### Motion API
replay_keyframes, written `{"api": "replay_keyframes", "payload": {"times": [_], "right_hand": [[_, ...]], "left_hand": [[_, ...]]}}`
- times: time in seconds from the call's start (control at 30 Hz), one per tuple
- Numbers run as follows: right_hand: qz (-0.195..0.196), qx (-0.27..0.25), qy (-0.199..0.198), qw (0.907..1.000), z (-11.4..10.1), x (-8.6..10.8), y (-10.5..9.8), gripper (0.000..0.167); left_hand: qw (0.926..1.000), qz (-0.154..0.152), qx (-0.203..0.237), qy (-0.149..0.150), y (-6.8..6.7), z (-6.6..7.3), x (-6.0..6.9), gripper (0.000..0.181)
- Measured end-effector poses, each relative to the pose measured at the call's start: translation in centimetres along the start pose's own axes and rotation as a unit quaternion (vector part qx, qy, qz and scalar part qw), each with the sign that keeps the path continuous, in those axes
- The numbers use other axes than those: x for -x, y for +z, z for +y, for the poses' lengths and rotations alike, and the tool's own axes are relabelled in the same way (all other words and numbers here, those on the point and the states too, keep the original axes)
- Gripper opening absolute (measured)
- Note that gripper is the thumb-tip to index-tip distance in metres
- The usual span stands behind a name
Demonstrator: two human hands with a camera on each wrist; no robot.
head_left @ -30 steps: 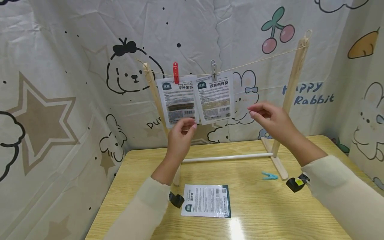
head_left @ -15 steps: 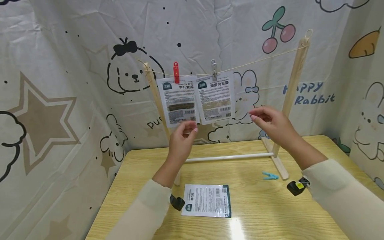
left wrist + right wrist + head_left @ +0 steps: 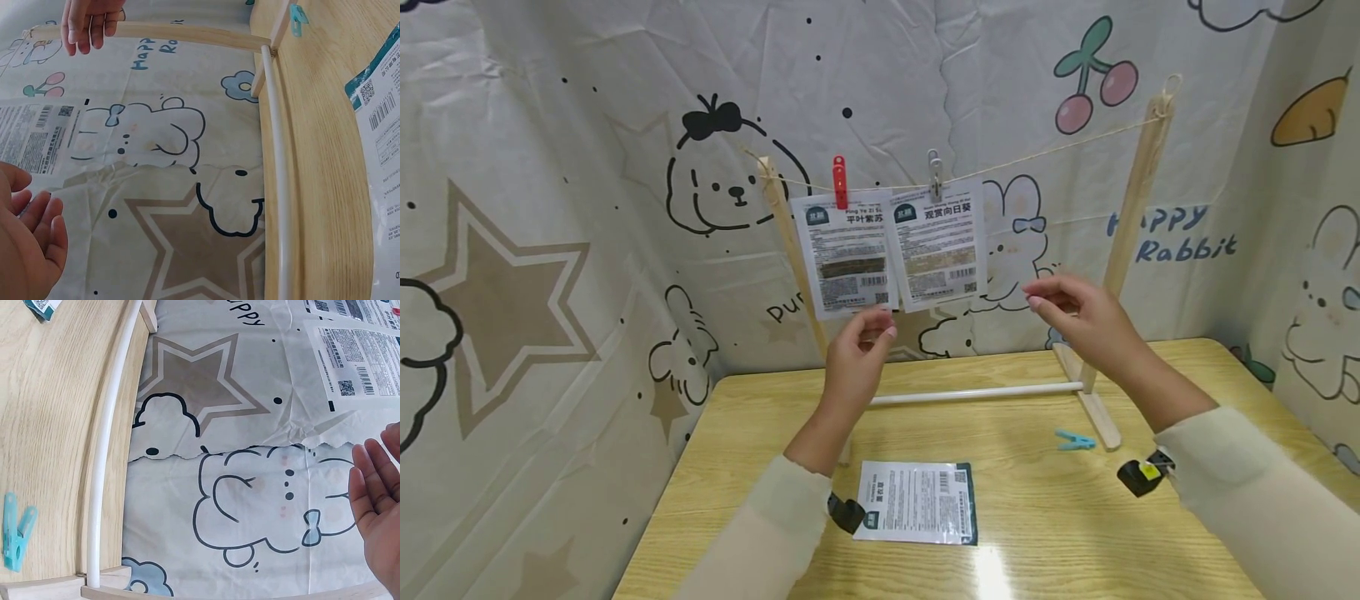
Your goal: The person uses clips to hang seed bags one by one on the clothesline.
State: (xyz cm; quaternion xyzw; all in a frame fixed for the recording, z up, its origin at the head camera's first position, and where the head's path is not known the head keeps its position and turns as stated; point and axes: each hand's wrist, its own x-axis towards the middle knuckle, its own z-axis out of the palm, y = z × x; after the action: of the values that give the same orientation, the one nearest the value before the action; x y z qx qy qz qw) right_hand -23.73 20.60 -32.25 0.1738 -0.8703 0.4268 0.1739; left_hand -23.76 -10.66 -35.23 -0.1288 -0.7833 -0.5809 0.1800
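Note:
Two seed packets hang side by side from a thin string in the head view. A red clothespin (image 3: 840, 182) pins the left packet (image 3: 844, 250), and a grey clothespin (image 3: 935, 177) pins the right packet (image 3: 937, 246). Just below the left packet is my left hand (image 3: 855, 354), its fingers loosely bent around nothing. My right hand (image 3: 1082, 321) hovers in the air to the right of the packets, fingers relaxed and holding nothing. A third seed packet (image 3: 916, 503) lies flat on the table, and a blue clothespin (image 3: 1076, 440) lies near the stand's right foot.
The string (image 3: 1045, 156) runs between two wooden posts, the right post (image 3: 1131, 208) standing taller in view. A white rod (image 3: 970, 393) joins them low down, above the wooden table (image 3: 737, 500). Behind hangs a printed cloth (image 3: 880, 75).
Both hands have sunk slightly, the left one drawing down away from the left packet's lower edge. The packets, clothespins and stand stay as they were.

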Motion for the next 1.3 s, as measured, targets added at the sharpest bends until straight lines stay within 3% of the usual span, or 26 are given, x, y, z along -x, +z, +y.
{"api": "replay_keyframes", "payload": {"times": [0.33,1.3], "right_hand": [[-0.01,-0.004,0.005,0.9999,1.1,0.6,0.4,0.032],[-0.015,0.016,0.005,0.9997,3.5,2.3,1.4,0.027]], "left_hand": [[0.9998,-0.004,-0.002,-0.022,0.2,-0.8,0.2,0.019],[0.9999,-0.005,-0.01,-0.011,0.0,-3.0,1.2,0.021]]}}
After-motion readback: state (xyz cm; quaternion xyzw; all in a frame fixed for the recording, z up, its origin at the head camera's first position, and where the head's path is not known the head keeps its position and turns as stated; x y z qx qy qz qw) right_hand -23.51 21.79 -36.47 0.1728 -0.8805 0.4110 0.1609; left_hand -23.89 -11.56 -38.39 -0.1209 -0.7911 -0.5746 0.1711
